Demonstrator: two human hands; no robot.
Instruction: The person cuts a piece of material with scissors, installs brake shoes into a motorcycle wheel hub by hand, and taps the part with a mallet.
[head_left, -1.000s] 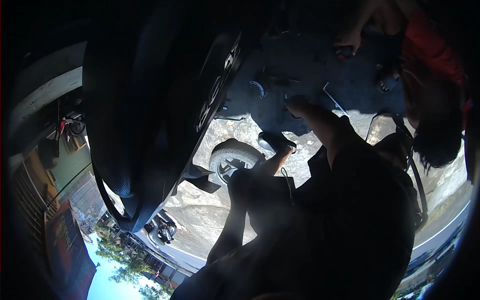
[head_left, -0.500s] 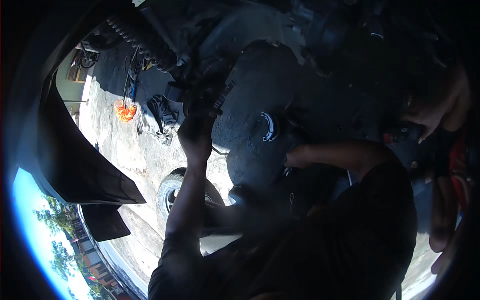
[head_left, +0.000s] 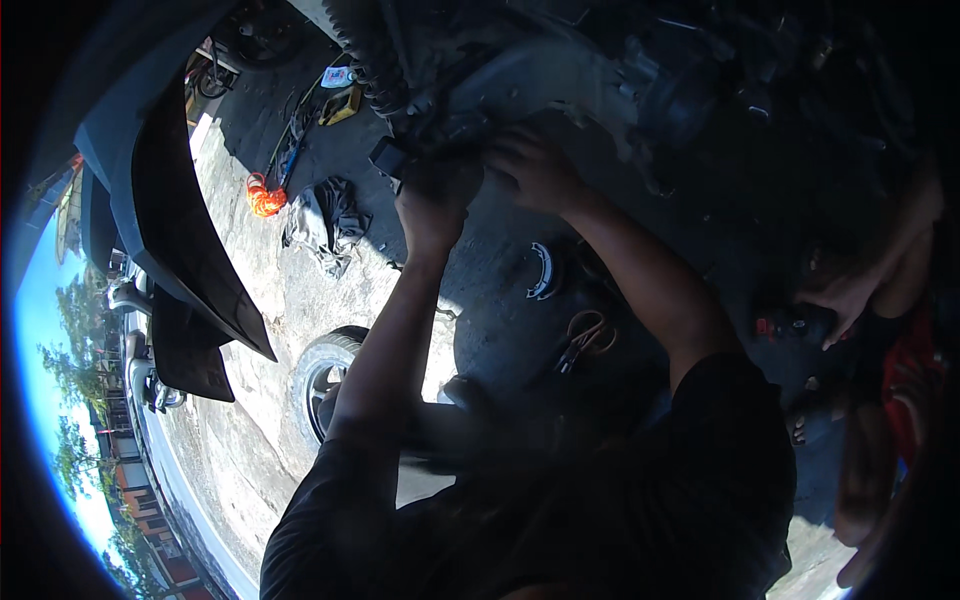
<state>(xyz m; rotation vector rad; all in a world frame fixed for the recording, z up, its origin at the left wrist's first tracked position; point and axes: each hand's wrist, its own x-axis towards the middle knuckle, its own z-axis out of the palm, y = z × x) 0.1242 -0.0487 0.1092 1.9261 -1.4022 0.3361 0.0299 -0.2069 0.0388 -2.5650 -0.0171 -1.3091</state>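
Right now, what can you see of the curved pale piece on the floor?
The curved pale metallic-looking piece is a slim crescent, its outer curve bulging toward picture right. Light edges stand out against shadow; finer details and its underside can't be made out. It lies on the dark shaded floor, up-picture from the orange-brown-handled metal scissors and apart from them. Both the bare left hand and bare right hand are clear of it.

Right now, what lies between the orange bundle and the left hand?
A crumpled grey-and-black cloth on the ground shows between the orange bundle and left hand in the head view.
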